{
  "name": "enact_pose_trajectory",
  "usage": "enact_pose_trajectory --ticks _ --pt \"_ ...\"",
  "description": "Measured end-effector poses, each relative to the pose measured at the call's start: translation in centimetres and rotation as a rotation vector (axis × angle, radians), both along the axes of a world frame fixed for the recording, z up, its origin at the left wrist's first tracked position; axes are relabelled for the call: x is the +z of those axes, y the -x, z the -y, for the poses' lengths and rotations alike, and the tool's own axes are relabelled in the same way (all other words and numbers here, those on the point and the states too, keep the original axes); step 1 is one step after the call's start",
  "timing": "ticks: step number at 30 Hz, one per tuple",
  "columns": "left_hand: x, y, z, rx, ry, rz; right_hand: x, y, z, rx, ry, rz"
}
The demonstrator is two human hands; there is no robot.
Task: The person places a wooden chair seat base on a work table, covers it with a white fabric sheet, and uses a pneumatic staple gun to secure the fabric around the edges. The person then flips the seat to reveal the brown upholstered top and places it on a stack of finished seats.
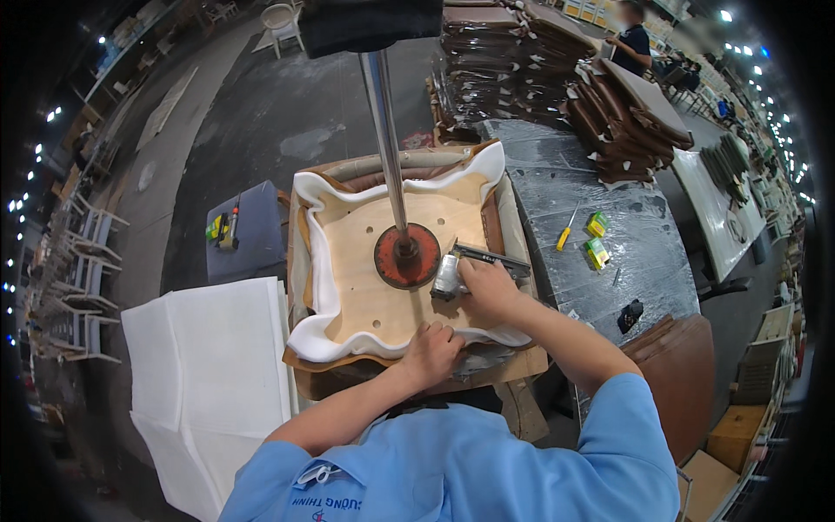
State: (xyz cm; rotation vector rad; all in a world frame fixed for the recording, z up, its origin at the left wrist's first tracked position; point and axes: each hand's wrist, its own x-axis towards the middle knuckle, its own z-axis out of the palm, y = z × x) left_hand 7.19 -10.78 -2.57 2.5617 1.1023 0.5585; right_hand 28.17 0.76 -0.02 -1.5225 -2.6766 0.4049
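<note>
A pale plywood seat board (352, 261) lies underside up, ringed by white padding (319, 278) and the edge of a brown leather cover (492, 228). On the board a red round pad (388, 263) presses down from a shiny metal rod (383, 130). My right hand (492, 291) grips a staple gun (450, 275), held over the board just right of the pad. At the near edge, the curled fingers of my left hand (431, 355) pinch the padding and cover edge against the wood. Its fingertips are partly hidden.
White foam sheets (209, 357) lean at left, below a blue-grey padded block (252, 235) bearing another tool (228, 230). A plastic-covered table (539, 187) on the right carries a yellow screwdriver (565, 237) and small yellow-green boxes (597, 224). Brown covers (496, 70) are stacked behind; a person (633, 48) stands beyond.
</note>
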Motion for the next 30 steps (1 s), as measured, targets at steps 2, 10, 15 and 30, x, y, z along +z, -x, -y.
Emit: enact_pose_trajectory --ticks 2,10,15,30 --pt "-0.3 0.7 -1.3 -0.042 0.005 0.017 1.0 -1.0 0.1 -0.035 0.019 -0.095" --pt "-0.5 3.2 -2.0 -0.074 0.096 -0.042 13.5 -7.1 8.6 -0.685 0.431 -0.977" --pt "-1.7 3.3 -3.1 -0.103 0.196 0.057 12.1 -9.0 18.9 -1.036 0.566 -1.276" --pt "-1.7 1.1 -4.4 0.033 0.297 0.064 2.9 -1.0 17.2 -0.934 0.636 -0.975"
